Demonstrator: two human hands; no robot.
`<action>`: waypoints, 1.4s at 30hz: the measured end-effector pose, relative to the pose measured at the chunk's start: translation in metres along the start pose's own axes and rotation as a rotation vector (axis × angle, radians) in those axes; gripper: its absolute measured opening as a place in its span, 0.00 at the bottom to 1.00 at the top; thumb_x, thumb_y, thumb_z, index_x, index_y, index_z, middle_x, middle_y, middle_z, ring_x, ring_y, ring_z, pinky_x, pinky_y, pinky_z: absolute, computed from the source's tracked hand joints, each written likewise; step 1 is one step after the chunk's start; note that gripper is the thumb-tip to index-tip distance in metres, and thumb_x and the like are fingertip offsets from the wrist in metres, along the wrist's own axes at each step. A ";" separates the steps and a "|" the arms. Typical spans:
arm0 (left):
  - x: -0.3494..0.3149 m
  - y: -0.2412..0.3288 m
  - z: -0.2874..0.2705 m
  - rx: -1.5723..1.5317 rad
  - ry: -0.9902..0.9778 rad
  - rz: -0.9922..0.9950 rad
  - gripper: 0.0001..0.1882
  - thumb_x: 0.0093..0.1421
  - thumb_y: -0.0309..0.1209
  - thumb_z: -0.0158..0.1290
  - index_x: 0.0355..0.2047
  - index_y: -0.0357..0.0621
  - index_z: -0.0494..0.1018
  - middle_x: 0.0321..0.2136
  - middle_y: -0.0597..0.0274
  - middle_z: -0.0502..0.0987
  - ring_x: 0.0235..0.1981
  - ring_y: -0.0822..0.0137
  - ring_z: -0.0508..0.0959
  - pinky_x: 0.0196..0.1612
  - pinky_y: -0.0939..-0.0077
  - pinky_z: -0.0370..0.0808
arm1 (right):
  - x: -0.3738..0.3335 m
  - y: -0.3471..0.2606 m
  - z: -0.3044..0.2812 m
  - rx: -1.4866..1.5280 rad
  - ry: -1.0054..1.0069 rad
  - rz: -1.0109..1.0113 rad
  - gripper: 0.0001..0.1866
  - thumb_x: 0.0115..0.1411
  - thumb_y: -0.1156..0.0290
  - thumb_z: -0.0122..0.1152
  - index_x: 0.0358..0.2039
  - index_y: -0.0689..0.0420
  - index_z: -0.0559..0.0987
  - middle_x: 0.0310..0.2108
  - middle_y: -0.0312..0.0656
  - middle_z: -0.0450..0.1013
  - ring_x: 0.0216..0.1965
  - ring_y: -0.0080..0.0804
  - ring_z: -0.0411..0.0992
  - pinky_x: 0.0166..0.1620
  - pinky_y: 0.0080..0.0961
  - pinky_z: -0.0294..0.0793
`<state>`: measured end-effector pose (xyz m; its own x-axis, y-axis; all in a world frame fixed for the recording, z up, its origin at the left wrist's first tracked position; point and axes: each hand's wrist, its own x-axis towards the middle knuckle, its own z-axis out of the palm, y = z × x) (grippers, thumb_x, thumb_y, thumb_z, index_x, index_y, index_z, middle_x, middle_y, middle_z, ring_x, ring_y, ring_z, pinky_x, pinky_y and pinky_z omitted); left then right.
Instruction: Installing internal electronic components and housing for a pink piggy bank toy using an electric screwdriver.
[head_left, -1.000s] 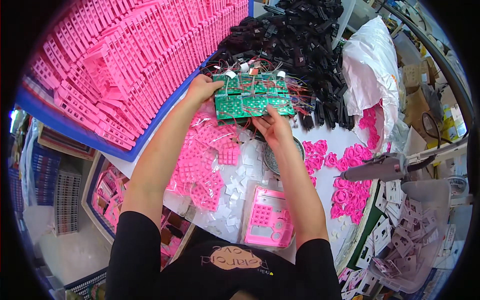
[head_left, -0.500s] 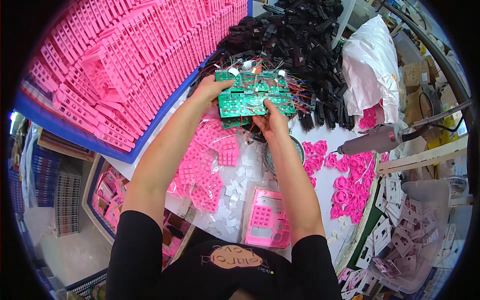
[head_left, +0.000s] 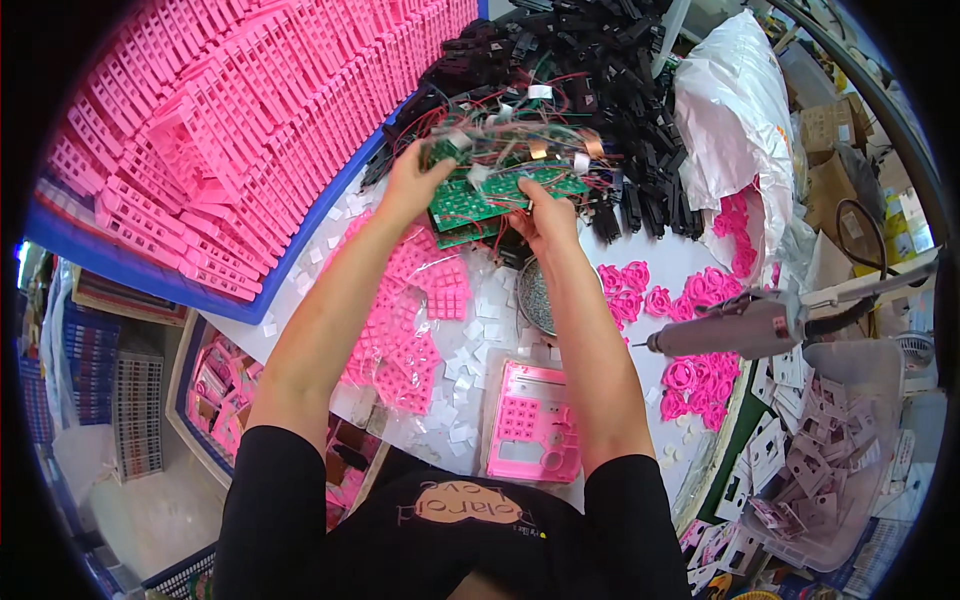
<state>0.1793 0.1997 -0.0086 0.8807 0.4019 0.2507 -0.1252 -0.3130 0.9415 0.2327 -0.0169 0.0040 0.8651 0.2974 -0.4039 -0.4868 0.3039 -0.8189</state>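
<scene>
the left hand point(head_left: 410, 188) and right hand point(head_left: 548, 220) clasp green circuit boards point(head_left: 480, 204) in their fingers point(head_left: 438, 173). a pink casing point(head_left: 530, 405) lies on the tabletop point(head_left: 646, 376).

Head-worn fisheye view, facing down, close above white table point(head_left: 660, 257)

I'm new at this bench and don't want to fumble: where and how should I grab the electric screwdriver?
Hold the electric screwdriver around its thick grey barrel, probably from the near side: it runs nearly level, thin bit pointing left, dark cable leaving at the right end, barrel exposed between.
</scene>
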 end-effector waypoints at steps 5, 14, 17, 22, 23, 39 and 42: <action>0.008 0.036 -0.011 -0.581 -0.078 -0.533 0.16 0.67 0.30 0.52 0.53 0.37 0.71 0.46 0.55 0.79 0.46 0.63 0.80 0.53 0.64 0.76 | -0.014 0.004 -0.005 0.036 -0.116 0.026 0.16 0.62 0.61 0.64 0.44 0.60 0.78 0.33 0.42 0.80 0.28 0.32 0.80 0.26 0.23 0.80; -0.007 0.051 -0.002 -0.618 -0.028 -0.516 0.18 0.68 0.28 0.49 0.57 0.39 0.68 0.48 0.55 0.77 0.47 0.61 0.79 0.52 0.63 0.77 | -0.010 0.006 -0.019 0.170 -0.088 0.059 0.21 0.64 0.55 0.62 0.48 0.57 0.75 0.41 0.44 0.78 0.41 0.35 0.78 0.42 0.33 0.80; -0.008 0.042 0.002 -0.478 -0.021 -0.351 0.18 0.68 0.28 0.49 0.58 0.39 0.67 0.48 0.57 0.77 0.46 0.64 0.79 0.50 0.65 0.77 | 0.000 0.000 -0.034 0.276 -0.017 -0.002 0.20 0.63 0.57 0.63 0.49 0.56 0.74 0.45 0.44 0.76 0.46 0.37 0.76 0.50 0.40 0.77; -0.009 0.025 0.001 -0.345 -0.034 -0.211 0.17 0.68 0.28 0.51 0.56 0.39 0.69 0.46 0.60 0.78 0.44 0.68 0.78 0.49 0.71 0.75 | 0.017 -0.002 -0.045 -0.064 0.089 -0.188 0.19 0.58 0.66 0.69 0.46 0.60 0.74 0.40 0.41 0.78 0.41 0.37 0.79 0.47 0.43 0.80; -0.008 0.020 0.003 -0.237 -0.007 -0.139 0.17 0.68 0.28 0.51 0.55 0.39 0.70 0.45 0.61 0.79 0.43 0.69 0.78 0.48 0.72 0.74 | 0.016 -0.001 -0.043 -0.205 0.124 -0.232 0.19 0.58 0.67 0.69 0.45 0.60 0.74 0.39 0.41 0.78 0.41 0.36 0.79 0.47 0.43 0.80; -0.013 0.010 0.006 -0.381 -0.015 -0.178 0.15 0.68 0.27 0.50 0.54 0.39 0.71 0.45 0.63 0.78 0.44 0.71 0.77 0.49 0.73 0.74 | 0.052 -0.101 -0.018 -1.359 -0.052 -1.337 0.54 0.42 0.54 0.76 0.66 0.61 0.61 0.61 0.52 0.66 0.64 0.52 0.60 0.66 0.44 0.54; -0.007 0.008 0.011 -0.361 -0.056 -0.130 0.15 0.68 0.27 0.51 0.54 0.39 0.71 0.46 0.63 0.78 0.45 0.71 0.77 0.51 0.72 0.73 | 0.102 -0.120 -0.005 -1.499 -0.474 -1.014 0.46 0.40 0.53 0.77 0.59 0.59 0.72 0.54 0.50 0.73 0.57 0.45 0.71 0.59 0.40 0.66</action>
<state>0.1770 0.1850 -0.0055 0.9221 0.3676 0.1206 -0.1546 0.0643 0.9859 0.3800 -0.0281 0.0592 0.4908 0.8104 0.3200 0.8498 -0.3641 -0.3812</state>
